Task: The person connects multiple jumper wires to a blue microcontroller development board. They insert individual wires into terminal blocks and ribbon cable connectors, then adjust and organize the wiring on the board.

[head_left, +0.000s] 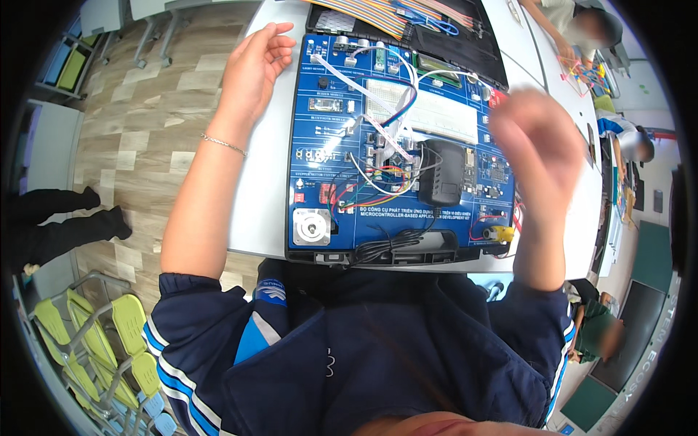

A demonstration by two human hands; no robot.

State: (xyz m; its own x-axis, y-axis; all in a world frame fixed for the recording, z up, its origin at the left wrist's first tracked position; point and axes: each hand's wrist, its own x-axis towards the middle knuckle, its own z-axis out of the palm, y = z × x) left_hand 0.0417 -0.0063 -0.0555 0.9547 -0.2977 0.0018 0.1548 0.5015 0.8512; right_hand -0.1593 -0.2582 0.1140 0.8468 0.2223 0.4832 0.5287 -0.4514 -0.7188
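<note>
A blue microcontroller development board (465,227) lies in an open black case in front of me. It carries a white breadboard (458,122), a tangle of jumper wires (385,185) and a square stepper motor (311,227). A black power adapter (442,173) rests on the board, its bundled cable (385,248) near the front edge. My left hand (263,62) is beside the board's far left corner, its fingers loosely bent and holding nothing visible. Over the board's right edge, my right hand (542,145) is smeared by motion, so its grip cannot be made out.
The case lid (465,51) holds a rainbow ribbon cable (371,16) and a blue cable (436,27). The white table (262,182) borders the kit. Green chairs (94,334) stand at lower left. Other people (603,330) are along the right, and someone's legs (65,218) show at left.
</note>
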